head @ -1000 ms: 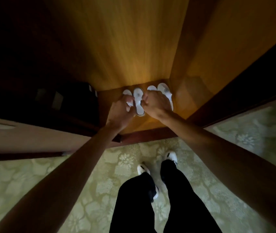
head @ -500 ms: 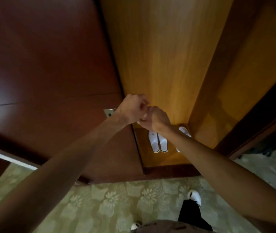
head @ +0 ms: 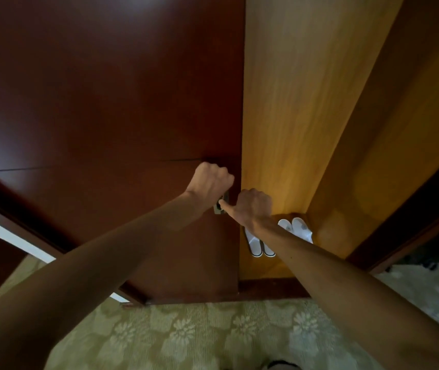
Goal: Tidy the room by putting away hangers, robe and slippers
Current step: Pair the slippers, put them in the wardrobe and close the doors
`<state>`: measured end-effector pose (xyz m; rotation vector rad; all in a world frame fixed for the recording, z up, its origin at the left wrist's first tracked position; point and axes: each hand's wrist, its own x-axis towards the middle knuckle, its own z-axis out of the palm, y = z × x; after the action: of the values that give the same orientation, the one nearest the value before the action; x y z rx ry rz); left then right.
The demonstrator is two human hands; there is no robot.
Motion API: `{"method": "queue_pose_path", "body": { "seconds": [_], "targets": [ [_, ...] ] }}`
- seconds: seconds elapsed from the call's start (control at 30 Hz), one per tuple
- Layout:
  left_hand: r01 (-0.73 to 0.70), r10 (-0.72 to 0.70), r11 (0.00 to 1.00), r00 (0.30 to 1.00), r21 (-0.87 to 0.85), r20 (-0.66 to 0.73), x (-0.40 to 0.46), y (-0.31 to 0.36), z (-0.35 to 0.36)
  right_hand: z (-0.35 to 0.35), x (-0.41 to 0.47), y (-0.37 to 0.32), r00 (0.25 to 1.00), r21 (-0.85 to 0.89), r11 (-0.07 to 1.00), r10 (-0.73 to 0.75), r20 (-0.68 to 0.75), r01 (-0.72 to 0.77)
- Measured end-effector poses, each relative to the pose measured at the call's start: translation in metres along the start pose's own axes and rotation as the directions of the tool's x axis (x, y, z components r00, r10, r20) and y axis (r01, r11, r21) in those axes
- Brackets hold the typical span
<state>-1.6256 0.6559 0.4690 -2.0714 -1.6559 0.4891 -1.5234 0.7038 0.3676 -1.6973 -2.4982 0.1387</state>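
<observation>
Two pairs of white slippers lie on the floor of the lit wooden wardrobe [head: 293, 102]. One pair [head: 256, 245] is next to the door edge and the other [head: 301, 230] is further right; my right forearm crosses both. My left hand [head: 209, 184] is curled on the dark sliding door [head: 106, 102], right above its small metal handle [head: 219, 208]. My right hand [head: 254, 206] is curled at the door's edge, and its thumb tip touches that handle. No hangers or robe show.
A green flower-patterned carpet [head: 199, 335] covers the floor in front of the wardrobe. The wardrobe's right side panel [head: 389, 161] and a dark frame [head: 426, 204] close the right side. A white strip [head: 12, 236] shows at the lower left.
Both hands left the slippers on the wardrobe floor and rose to the sliding door's edge. The door now covers more of the opening, and my view has lifted.
</observation>
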Motion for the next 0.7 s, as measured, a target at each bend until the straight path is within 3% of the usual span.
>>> {"method": "queue_pose_path", "body": {
  "seconds": [0.33,0.7],
  "targets": [
    [0.030,-0.032,0.997,0.999,-0.071,-0.018,0.008,0.003,0.001,0.009,0.006,0.016,0.999,-0.031,0.999,-0.015,-0.050,0.014],
    [-0.028,0.025,0.997,0.999,-0.067,-0.048,0.050,0.052,-0.029,0.002,0.008,0.092,0.997,0.004,0.997,0.071,-0.042,-0.071]
  ]
}}
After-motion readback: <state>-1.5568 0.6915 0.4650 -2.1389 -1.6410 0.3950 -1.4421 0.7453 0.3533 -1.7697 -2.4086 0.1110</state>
